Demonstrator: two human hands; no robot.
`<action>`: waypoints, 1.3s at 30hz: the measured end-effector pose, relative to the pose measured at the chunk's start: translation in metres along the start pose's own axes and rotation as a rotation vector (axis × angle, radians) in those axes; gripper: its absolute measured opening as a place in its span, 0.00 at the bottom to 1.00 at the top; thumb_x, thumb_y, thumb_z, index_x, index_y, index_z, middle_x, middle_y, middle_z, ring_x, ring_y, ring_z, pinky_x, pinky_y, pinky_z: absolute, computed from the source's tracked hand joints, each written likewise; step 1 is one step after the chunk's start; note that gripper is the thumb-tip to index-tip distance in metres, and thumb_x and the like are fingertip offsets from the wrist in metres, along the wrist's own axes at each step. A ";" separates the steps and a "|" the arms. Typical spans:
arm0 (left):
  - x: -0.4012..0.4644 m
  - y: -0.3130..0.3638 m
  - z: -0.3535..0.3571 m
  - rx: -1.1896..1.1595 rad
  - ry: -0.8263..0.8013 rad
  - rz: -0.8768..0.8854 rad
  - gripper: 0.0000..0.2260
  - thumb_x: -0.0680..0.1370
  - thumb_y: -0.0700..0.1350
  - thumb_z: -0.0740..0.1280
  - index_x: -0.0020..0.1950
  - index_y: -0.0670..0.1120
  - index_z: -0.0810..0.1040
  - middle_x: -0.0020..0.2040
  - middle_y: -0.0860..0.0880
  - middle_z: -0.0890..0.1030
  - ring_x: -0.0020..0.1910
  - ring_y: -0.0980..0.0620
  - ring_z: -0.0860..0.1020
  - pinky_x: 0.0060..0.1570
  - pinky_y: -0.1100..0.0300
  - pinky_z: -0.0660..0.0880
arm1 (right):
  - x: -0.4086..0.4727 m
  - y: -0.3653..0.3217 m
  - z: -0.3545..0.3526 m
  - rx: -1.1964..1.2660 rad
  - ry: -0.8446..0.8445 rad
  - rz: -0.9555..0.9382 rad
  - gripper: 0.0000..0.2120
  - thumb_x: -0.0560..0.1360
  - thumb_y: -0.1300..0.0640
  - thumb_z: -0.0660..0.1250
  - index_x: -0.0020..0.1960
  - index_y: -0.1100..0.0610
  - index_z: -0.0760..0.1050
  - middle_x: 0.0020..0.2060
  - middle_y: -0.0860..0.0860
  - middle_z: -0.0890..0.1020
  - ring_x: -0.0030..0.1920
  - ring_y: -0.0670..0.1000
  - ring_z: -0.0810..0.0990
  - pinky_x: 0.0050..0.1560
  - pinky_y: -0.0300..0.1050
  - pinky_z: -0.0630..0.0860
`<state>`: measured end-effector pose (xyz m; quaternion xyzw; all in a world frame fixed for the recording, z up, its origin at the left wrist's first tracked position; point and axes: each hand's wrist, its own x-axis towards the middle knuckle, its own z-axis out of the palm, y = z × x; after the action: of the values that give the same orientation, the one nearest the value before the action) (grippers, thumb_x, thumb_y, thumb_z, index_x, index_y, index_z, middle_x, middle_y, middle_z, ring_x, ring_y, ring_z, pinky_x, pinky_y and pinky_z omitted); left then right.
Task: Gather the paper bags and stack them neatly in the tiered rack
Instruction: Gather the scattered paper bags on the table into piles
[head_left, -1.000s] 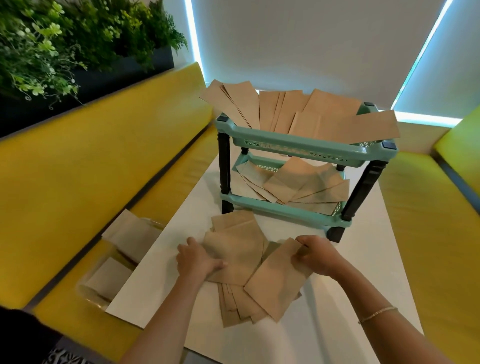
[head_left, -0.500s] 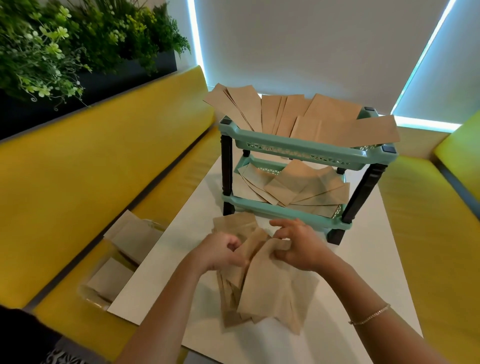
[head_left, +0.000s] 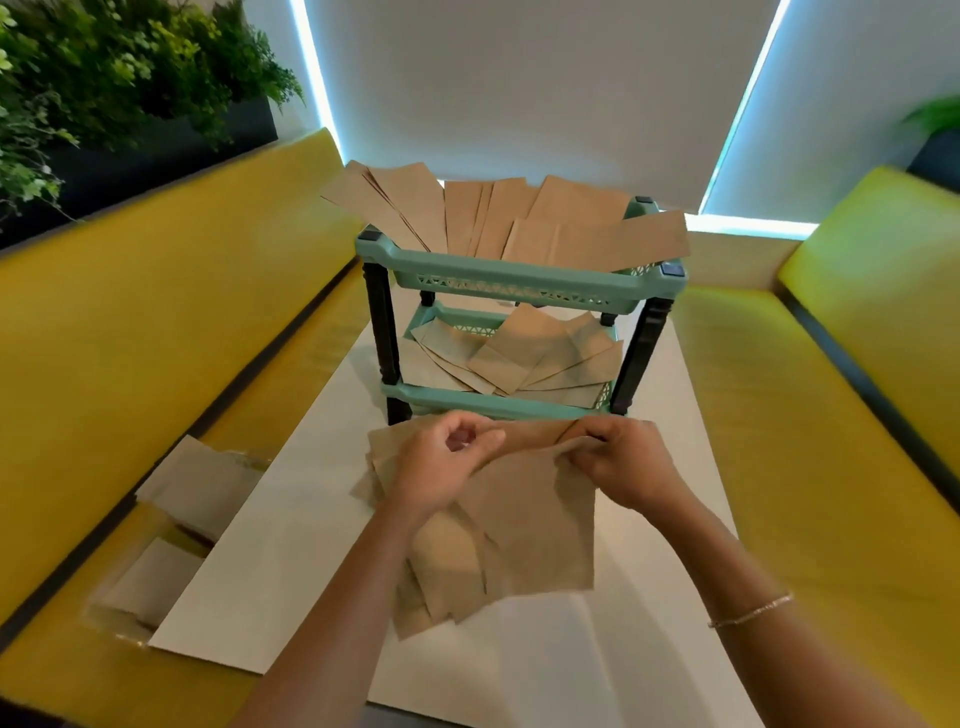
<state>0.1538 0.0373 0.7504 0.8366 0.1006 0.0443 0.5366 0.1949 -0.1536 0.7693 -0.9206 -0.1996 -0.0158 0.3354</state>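
Both hands, left hand (head_left: 441, 462) and right hand (head_left: 623, 462), pinched a bundle of paper bags (head_left: 535, 525) by its top edge, just before the tiered rack (head_left: 514, 283). White bench (head_left: 291, 545) lay open leftward. No legible writing.

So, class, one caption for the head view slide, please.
Both hands, left and right, lift a bunch of paper bags before the half-filled tiered rack.

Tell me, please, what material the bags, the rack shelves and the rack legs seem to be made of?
Bags: brown kraft paper, matte, showing creases and folds. Rack shelves: probably moulded plastic, mint green, slight sheen, with triangular cut-outs along the rim. Rack legs: black with turned rings, likely plastic too, though the look leaves it open.
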 end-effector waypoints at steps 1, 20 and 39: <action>0.002 0.001 0.005 -0.025 0.028 -0.010 0.09 0.75 0.53 0.67 0.53 0.51 0.77 0.50 0.54 0.79 0.51 0.57 0.76 0.44 0.67 0.72 | -0.004 0.005 -0.012 0.028 0.048 0.034 0.07 0.71 0.64 0.69 0.42 0.53 0.82 0.35 0.41 0.78 0.36 0.38 0.74 0.36 0.22 0.69; 0.066 -0.057 0.020 0.985 0.119 -0.446 0.19 0.73 0.47 0.69 0.62 0.46 0.73 0.56 0.42 0.75 0.55 0.43 0.72 0.47 0.55 0.69 | -0.094 0.104 -0.101 -0.107 0.100 0.383 0.09 0.71 0.67 0.66 0.44 0.53 0.78 0.36 0.47 0.78 0.41 0.49 0.77 0.32 0.28 0.66; -0.013 0.026 0.112 0.732 0.058 -0.208 0.18 0.78 0.51 0.63 0.57 0.37 0.75 0.54 0.35 0.78 0.47 0.41 0.73 0.45 0.51 0.69 | -0.193 0.282 -0.086 -0.262 0.071 0.856 0.14 0.72 0.66 0.61 0.56 0.58 0.75 0.50 0.61 0.80 0.51 0.62 0.78 0.38 0.47 0.71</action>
<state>0.1643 -0.0757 0.7273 0.9567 0.2091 -0.0255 0.2008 0.1324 -0.4721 0.6322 -0.9538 0.2147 0.0679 0.1989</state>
